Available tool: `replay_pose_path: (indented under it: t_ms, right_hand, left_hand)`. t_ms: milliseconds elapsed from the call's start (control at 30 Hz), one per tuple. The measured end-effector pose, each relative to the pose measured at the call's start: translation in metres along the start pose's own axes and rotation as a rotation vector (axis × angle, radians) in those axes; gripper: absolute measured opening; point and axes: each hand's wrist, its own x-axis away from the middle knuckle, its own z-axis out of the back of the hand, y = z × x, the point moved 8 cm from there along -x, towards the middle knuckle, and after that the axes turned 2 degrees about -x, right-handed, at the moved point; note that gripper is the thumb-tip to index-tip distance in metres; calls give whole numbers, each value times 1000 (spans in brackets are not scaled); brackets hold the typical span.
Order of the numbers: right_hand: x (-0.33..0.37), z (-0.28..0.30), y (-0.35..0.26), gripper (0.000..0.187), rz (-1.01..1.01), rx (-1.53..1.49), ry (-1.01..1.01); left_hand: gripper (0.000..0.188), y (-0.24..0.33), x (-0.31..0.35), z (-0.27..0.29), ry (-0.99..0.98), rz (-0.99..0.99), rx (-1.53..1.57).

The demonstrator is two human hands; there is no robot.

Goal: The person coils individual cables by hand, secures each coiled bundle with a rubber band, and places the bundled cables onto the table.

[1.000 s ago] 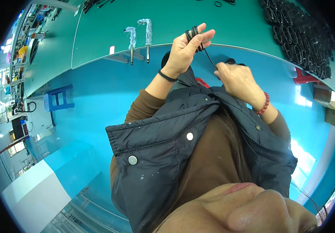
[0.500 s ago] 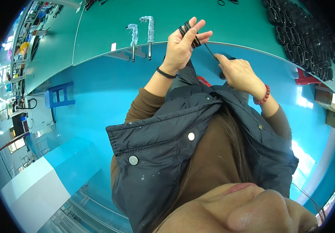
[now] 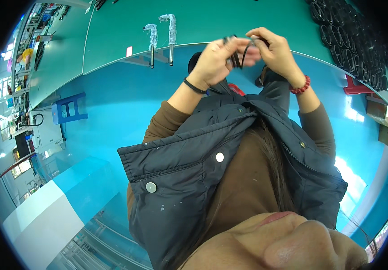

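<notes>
My left hand (image 3: 212, 62) is closed around a black cable (image 3: 244, 57) wound into loops, just in front of the table edge. Some of its fingers are smeared by motion. Close on its right, my right hand (image 3: 278, 53) pinches a part of the same cable between thumb and fingers, at the near edge of the green table (image 3: 117, 38). A loop of cable hangs between the two hands. Whether the right fingers hold the cable's end or its middle is hidden.
Two metal rods with bent, plastic-wrapped tops, a shorter one (image 3: 153, 42) and a longer one (image 3: 172, 38), stick out over the table edge. Many coiled black cables (image 3: 338, 42) lie at the far right. A blue stool (image 3: 70, 109) stands left, a red stool (image 3: 355, 85) right.
My right hand has come up and left, from pulling the cable's free length below to beside the left hand. The left hand's spread fingers have drawn in around the coil.
</notes>
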Motion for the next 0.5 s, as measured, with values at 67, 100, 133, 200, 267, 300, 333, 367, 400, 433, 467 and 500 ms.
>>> replay_pose_path:
  t_ms: [67, 100, 133, 200, 267, 300, 333, 367, 400, 433, 467, 500]
  right_hand:
    - [-1, 0, -17, 22, -89, 58, -241]
    - [12, -6, -28, 23, -151, 147, -462]
    - [23, -9, -35, 26, -90, 138, -537]
    - [56, -15, -25, 34, -150, 175, -743]
    - [88, -6, 1, 38, -190, 483, -812]
    - [94, 0, 10, 38, -168, 662, -812]
    - [75, 11, 0, 35, -86, 584, -550]
    - [55, 21, -13, 32, 0, 501, -293]
    - [41, 35, -21, 22, -84, 206, -1]
    - [37, 34, -27, 22, -86, 208, -1]
    - [37, 43, -48, 21, 77, 227, 128]
    - [38, 51, -69, 21, 241, 242, 257]
  left_hand:
    - [42, 11, -1, 29, 127, -86, 92]
    - [43, 22, 6, 38, 173, -121, 122]
    - [43, 29, 8, 44, 187, -126, 119]
    - [44, 41, 7, 52, 189, -189, 197]
    - [44, 43, 3, 40, 145, -156, 167]
    - [43, 41, 3, 30, 103, -126, 132]
    - [43, 37, 3, 17, 44, -103, 94]
    - [43, 34, 6, 12, 44, -100, 96]
    - [43, 29, 8, 0, -44, -64, 103]
    - [42, 25, 10, -13, -134, -28, 110]
    - [42, 22, 12, -20, -117, -1, 151]
    - [42, 23, 14, -23, -116, -2, 151]
